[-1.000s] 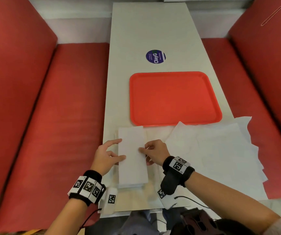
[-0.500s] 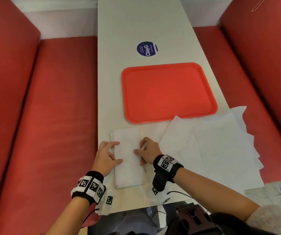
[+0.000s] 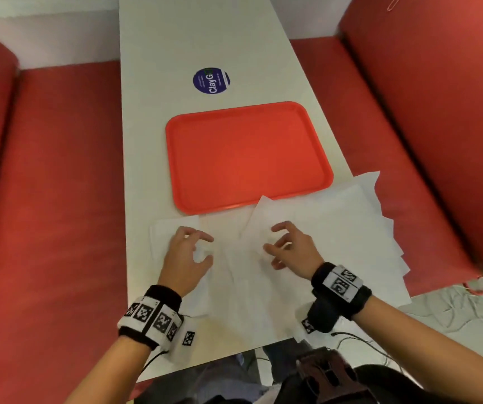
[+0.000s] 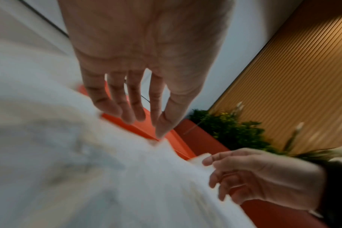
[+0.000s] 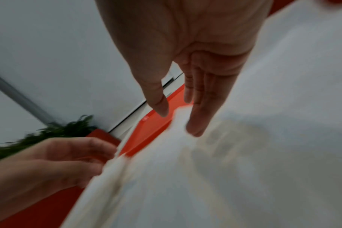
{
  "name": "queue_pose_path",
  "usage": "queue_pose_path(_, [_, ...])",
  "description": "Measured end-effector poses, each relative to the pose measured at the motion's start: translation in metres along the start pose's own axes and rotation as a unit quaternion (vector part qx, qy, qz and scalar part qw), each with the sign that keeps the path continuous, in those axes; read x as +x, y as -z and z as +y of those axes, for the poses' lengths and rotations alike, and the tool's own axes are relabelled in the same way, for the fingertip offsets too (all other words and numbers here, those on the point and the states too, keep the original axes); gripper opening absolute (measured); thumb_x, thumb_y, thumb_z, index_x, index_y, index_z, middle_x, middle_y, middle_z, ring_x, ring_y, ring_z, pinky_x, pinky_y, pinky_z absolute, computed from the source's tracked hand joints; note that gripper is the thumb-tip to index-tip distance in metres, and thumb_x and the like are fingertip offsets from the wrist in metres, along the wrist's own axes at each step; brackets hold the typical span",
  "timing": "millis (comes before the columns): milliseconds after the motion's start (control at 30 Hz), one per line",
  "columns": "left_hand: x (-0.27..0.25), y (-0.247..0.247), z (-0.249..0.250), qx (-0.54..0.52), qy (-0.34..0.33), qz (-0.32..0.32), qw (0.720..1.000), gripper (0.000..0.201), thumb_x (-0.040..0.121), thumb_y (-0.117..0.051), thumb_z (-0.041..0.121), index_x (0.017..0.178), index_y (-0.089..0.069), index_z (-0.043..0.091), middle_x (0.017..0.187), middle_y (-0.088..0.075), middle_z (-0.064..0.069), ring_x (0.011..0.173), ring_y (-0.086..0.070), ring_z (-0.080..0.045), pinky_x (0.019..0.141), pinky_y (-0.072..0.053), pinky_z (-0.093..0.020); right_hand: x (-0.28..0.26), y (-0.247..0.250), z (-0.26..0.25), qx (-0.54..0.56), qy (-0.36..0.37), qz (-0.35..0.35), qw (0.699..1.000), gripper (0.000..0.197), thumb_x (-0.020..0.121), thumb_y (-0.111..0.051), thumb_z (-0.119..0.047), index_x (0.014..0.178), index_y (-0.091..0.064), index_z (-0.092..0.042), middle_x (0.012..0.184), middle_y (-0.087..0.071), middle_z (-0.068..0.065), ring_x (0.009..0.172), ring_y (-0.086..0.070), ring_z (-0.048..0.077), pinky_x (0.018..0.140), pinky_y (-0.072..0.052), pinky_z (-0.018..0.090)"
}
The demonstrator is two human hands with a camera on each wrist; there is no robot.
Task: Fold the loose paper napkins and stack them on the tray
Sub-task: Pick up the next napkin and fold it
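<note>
Both hands are over the near end of the long white worktop [image 3: 193, 53]. My left hand [image 3: 186, 256] hovers with fingers loosely curled and apart over the folded white paper napkin [image 3: 161, 237] near the worktop's left edge; I can't tell if the fingertips touch it. My right hand [image 3: 291, 252] sits with fingers spread and relaxed over the pile of loose white paper napkins [image 3: 351, 228], which runs to the right edge and hangs off it. Neither hand grips anything.

The flat orange plastic tray [image 3: 249, 158] lies mid-worktop, just beyond the napkins, with one loose sheet's corner overlapping its near rim. A round dark blue sticker [image 3: 211, 81] is on the worktop beyond the tray. Red padded bench seats [image 3: 59, 199] flank both long edges.

The left wrist view is blurred: left hand [image 4: 144, 61] fingers straight above white paper, right hand [image 4: 263, 177] beside it, plus green plants [image 4: 230, 131] and a ribbed wooden wall panel [image 4: 293, 77] that the head view misses. The right wrist view shows the right hand [image 5: 185, 54] extended above paper and the tray edge [image 5: 152, 128].
</note>
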State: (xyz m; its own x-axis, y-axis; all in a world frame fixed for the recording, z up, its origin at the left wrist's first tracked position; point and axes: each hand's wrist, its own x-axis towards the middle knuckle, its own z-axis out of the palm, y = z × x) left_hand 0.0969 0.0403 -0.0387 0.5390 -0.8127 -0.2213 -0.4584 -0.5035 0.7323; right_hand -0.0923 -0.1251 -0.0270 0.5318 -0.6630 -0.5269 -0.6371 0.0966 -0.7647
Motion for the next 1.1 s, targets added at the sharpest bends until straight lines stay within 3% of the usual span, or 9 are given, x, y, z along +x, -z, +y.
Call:
queue_pose_path(100, [0.015, -0.041, 0.041, -0.056, -0.032, -0.072, 0.995, 0.025, 0.081, -0.07, 0.008, 0.101, -0.065, 0.024, 0.102, -0.055, 0.004, 0.08, -0.056, -0.012, 0.071, -0.043, -0.017, -0.001, 0.065, 0.032, -0.092, -0.014, 0.086, 0.992, 0.032, 0.082, -0.074, -0.024, 0.11, -0.058, -0.017, 0.091, -0.066, 0.007, 0.071, -0.066, 0.025, 0.069, -0.058, 0.04])
queue_pose_path(233, [0.041, -0.097, 0.086, -0.052, -0.037, -0.117, 0.991, 0.024, 0.087, -0.064, 0.008, 0.11, -0.066, 0.015, 0.106, -0.06, -0.002, 0.081, -0.058, -0.015, 0.075, -0.047, -0.022, 0.002, 0.131, 0.067, -0.184, -0.038, 0.161, 0.969, 0.036, 0.08, -0.076, -0.024, 0.112, -0.062, -0.015, 0.107, -0.062, 0.008, 0.08, -0.059, 0.022, 0.075, -0.044, 0.029])
queue_pose_path(333, [0.061, -0.126, 0.108, -0.015, -0.049, -0.118, 0.992, 0.032, 0.091, -0.062, 0.015, 0.122, -0.06, 0.011, 0.12, -0.055, -0.007, 0.095, -0.056, -0.018, 0.083, -0.046, -0.025, 0.009, 0.153, 0.086, -0.224, -0.076, 0.153, 0.959, 0.049, 0.077, -0.079, -0.027, 0.12, -0.059, -0.015, 0.12, -0.053, 0.01, 0.097, -0.056, 0.023, 0.084, -0.045, 0.032])
queue_pose_path(433, [0.074, -0.147, 0.122, 0.067, -0.049, -0.136, 0.987, 0.057, 0.091, -0.063, 0.031, 0.14, -0.044, 0.01, 0.134, -0.043, -0.006, 0.119, -0.046, -0.025, 0.099, -0.043, -0.035, 0.015, 0.157, 0.101, -0.255, -0.098, 0.118, 0.955, 0.064, 0.072, -0.081, -0.032, 0.128, -0.053, -0.018, 0.13, -0.045, 0.011, 0.118, -0.049, 0.031, 0.101, -0.042, 0.04])
queue_pose_path(533, [0.078, -0.159, 0.131, 0.153, -0.028, -0.155, 0.976, 0.078, 0.087, -0.066, 0.043, 0.147, -0.029, 0.009, 0.14, -0.037, -0.01, 0.128, -0.036, -0.028, 0.102, -0.041, -0.041, 0.015, 0.154, 0.104, -0.258, -0.086, 0.106, 0.956, 0.068, 0.074, -0.08, -0.033, 0.133, -0.05, -0.018, 0.135, -0.039, 0.011, 0.125, -0.039, 0.033, 0.105, -0.035, 0.038])
queue_pose_path(833, [0.069, -0.173, 0.138, 0.206, -0.049, -0.094, 0.973, 0.042, 0.087, -0.066, 0.034, 0.121, -0.051, 0.014, 0.12, -0.046, -0.005, 0.11, -0.046, -0.024, 0.085, -0.046, -0.037, 0.014, 0.16, 0.109, -0.222, -0.064, 0.101, 0.968, 0.065, 0.076, -0.079, -0.031, 0.133, -0.051, -0.02, 0.134, -0.038, 0.009, 0.125, -0.037, 0.03, 0.104, -0.036, 0.035])
queue_pose_path(933, [0.063, -0.17, 0.142, 0.088, -0.087, -0.081, 0.989, 0.01, 0.09, -0.062, 0.019, 0.096, -0.057, 0.013, 0.1, -0.055, -0.001, 0.095, -0.055, -0.021, 0.078, -0.05, -0.039, 0.009, 0.163, 0.104, -0.216, -0.039, 0.109, 0.969, 0.067, 0.075, -0.079, -0.028, 0.134, -0.047, -0.022, 0.133, -0.039, 0.008, 0.125, -0.041, 0.03, 0.102, -0.041, 0.038])
queue_pose_path(1033, [0.057, -0.151, 0.151, -0.051, -0.102, -0.112, 0.987, 0.012, 0.089, -0.063, 0.012, 0.084, -0.053, 0.016, 0.077, -0.057, 0.006, 0.072, -0.055, -0.014, 0.066, -0.047, -0.03, 0.003, 0.169, 0.088, -0.166, 0.061, 0.142, 0.974, 0.084, 0.07, -0.083, -0.02, 0.14, -0.036, -0.026, 0.134, -0.039, 0.006, 0.12, -0.046, 0.027, 0.098, -0.045, 0.042])
queue_pose_path(1100, [0.053, -0.127, 0.159, -0.135, -0.101, -0.11, 0.979, 0.013, 0.089, -0.065, 0.01, 0.086, -0.054, 0.016, 0.077, -0.059, 0.003, 0.068, -0.054, -0.016, 0.064, -0.043, -0.026, 0.001, 0.173, 0.07, -0.107, 0.132, 0.156, 0.973, 0.095, 0.066, -0.086, -0.018, 0.143, -0.03, -0.029, 0.137, -0.038, 0.003, 0.12, -0.045, 0.02, 0.098, -0.044, 0.037])
